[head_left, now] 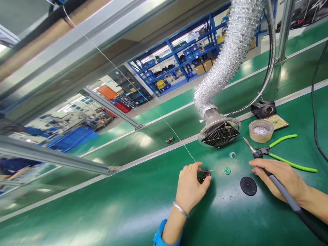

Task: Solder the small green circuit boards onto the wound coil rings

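"Over our green bench (123, 201), where's the black-and-red part (205, 176)?"

"Pinched between thumb and fingers of our left hand (191, 186), near 2 greenish discs (225, 172); our right hand (288, 176) clasps the soldering iron (285, 192)."

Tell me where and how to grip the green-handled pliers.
Probably best around both green handles of the pliers, coming from the picture's right: the handles spread open that way, their free ends pointing away from the soldering iron. The metal jaws lie close to the iron, which the right hand holds, so avoid that end.
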Available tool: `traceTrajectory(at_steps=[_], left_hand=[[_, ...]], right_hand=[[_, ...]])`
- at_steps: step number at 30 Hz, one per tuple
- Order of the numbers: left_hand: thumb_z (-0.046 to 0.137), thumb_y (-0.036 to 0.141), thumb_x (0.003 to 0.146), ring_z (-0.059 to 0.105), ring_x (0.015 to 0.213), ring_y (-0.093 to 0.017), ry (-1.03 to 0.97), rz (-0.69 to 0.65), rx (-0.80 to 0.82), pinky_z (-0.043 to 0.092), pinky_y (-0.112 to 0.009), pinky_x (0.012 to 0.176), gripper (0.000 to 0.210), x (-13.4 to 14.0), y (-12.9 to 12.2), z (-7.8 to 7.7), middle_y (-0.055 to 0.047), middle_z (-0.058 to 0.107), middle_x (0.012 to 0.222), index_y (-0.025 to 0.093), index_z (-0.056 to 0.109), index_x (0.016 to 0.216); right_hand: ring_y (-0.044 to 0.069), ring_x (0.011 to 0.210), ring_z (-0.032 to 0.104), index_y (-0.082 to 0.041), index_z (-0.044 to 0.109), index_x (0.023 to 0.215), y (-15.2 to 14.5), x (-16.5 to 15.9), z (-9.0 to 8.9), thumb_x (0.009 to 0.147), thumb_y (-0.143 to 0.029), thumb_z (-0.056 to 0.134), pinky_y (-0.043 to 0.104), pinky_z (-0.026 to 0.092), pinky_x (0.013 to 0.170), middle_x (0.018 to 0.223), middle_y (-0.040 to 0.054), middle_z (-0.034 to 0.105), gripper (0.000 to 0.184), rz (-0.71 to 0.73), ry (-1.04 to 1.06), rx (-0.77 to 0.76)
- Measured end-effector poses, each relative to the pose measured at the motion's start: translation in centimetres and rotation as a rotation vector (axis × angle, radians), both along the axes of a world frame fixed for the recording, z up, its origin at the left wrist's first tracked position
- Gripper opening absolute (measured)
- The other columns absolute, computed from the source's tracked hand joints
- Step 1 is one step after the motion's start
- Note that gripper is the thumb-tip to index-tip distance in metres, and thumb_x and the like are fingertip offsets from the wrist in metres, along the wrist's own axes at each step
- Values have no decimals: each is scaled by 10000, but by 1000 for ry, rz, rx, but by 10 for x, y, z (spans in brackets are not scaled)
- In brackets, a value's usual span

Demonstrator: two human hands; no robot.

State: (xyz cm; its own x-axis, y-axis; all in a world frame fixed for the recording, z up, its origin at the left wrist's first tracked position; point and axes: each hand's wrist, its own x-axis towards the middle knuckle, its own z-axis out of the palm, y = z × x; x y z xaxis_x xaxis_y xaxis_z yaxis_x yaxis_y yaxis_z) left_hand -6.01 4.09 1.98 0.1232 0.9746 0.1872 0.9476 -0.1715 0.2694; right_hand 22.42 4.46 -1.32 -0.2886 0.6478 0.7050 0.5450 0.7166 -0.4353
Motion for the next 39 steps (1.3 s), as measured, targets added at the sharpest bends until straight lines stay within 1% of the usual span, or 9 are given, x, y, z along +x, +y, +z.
traceTrajectory(at_steps=[3, 8, 13, 19, 22, 26, 30, 34, 39], left_hand=[[699, 220, 732, 630, 902, -277, -18, -66, -58, 483, -470, 825, 447, -1, 1, -9, -60, 705, 941, 192, 572, 1160], [611, 156, 789, 630, 913, -265, -39, -236, -59, 479, -447, 806, 298, 13, -3, -15, -67, 708, 992, 210, 609, 1082], [625, 209, 782, 618, 881, -278, -47, -258, -75, 494, -457, 782, 179, 20, -8, -12, -74, 699, 945, 196, 622, 961], [556, 146, 790, 614, 881, -266, -64, -333, -18, 513, -443, 785, 402, 21, -12, -17, -86, 693, 1001, 194, 544, 1190], [572, 193, 822, 625, 847, -264, -74, -333, 33, 519, -439, 752, 350, 19, -14, -17, -83, 696, 965, 203, 533, 1170], [583, 175, 836, 644, 857, -227, -248, -331, 77, 536, -374, 728, 332, 26, -20, -12, -67, 688, 986, 225, 492, 1151], [599, 155, 842, 638, 894, -205, -392, -466, 23, 547, -338, 770, 410, 51, -24, -12, -58, 680, 1033, 238, 450, 1215], [589, 155, 858, 618, 868, -211, -394, -628, -31, 551, -350, 784, 347, 75, -20, -21, -70, 677, 1027, 216, 474, 1180], [567, 120, 878, 624, 878, -200, -488, -642, 63, 551, -339, 796, 287, 79, -19, -37, -70, 691, 1011, 218, 499, 1139]], right_hand=[[147, 713, 702, -211, 585, 1078, 0, -1, 0, 927, -149, 498, 250, 564, 648, 913, 22, 733, 185, 3, -5, -11], [157, 742, 706, -210, 588, 1080, -1, -1, 0, 924, -154, 513, 274, 572, 688, 932, 34, 733, 182, -11, -1, -21], [158, 740, 704, -211, 580, 1088, -2, -2, 1, 929, -149, 505, 275, 570, 673, 932, 29, 733, 187, 8, -27, -21], [154, 735, 694, -207, 576, 1082, -3, -2, 1, 933, -149, 500, 275, 565, 670, 931, 27, 730, 177, 34, -21, -35], [151, 736, 693, -208, 581, 1070, -3, -3, 1, 936, -158, 494, 278, 567, 679, 925, 24, 729, 167, 33, -9, -51], [156, 753, 700, -211, 586, 1075, -3, -4, 3, 924, -148, 497, 281, 574, 690, 944, 31, 730, 186, 19, 1, -46], [156, 717, 700, -197, 589, 1062, -2, -5, 7, 921, -138, 491, 275, 578, 676, 915, 40, 732, 181, 18, 21, -13], [153, 694, 696, -195, 599, 1053, -3, -4, 7, 914, -141, 488, 269, 577, 680, 905, 42, 732, 185, 23, 25, -31], [153, 671, 684, -191, 585, 1059, -4, -4, 4, 892, -116, 480, 268, 560, 651, 868, 37, 727, 211, 62, 19, -96]])
